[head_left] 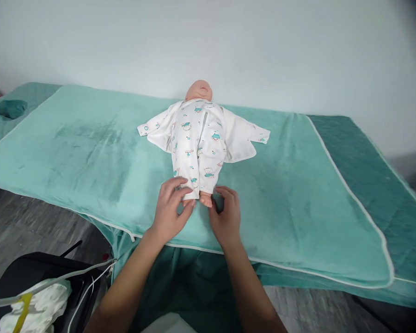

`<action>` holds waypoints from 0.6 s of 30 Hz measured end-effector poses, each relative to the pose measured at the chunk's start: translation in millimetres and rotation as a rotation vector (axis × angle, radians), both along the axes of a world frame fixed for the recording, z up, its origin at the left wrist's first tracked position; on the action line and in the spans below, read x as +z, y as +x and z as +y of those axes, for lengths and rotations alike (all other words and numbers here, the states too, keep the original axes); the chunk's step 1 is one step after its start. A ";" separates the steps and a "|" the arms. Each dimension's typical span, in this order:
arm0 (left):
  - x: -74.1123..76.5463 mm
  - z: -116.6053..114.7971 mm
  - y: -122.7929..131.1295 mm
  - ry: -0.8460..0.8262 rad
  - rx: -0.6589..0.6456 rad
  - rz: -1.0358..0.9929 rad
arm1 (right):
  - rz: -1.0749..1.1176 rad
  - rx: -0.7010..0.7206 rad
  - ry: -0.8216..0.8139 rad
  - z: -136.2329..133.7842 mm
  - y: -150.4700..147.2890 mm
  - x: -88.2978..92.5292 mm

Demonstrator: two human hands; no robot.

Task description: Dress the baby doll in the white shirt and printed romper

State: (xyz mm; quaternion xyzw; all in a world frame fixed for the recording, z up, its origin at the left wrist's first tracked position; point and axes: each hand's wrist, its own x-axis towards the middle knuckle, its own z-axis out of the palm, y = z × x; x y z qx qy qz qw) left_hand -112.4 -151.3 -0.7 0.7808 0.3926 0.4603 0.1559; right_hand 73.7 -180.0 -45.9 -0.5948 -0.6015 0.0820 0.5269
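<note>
A baby doll (199, 90) lies on its back, head toward the wall. It wears a white printed jacket (237, 134), spread open at the sides with both sleeves stretched out, and matching white trousers (189, 157). My left hand (171, 208) curls over the lower end of the left-side trouser leg, thumb near the cuff and the foot there, which is mostly covered. Beside the other bare foot (205, 199) is my right hand (227, 215), its fingers bent and apart from the thumb. Those fingertips reach the cuff's edge, and the thumb touches the foot.
A light green plush cover (90, 138) with white piping lies over a darker green bed cover (364, 157) against the wall (208, 41). At lower left, a black chair (31, 261) holds a white patterned cloth bundle (48, 300), with a cable (79, 273) passing above it.
</note>
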 end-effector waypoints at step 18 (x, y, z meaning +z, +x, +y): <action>19.6 3.6 44.1 0.024 0.062 0.429 | 0.372 0.197 0.051 3.2 14.1 8.1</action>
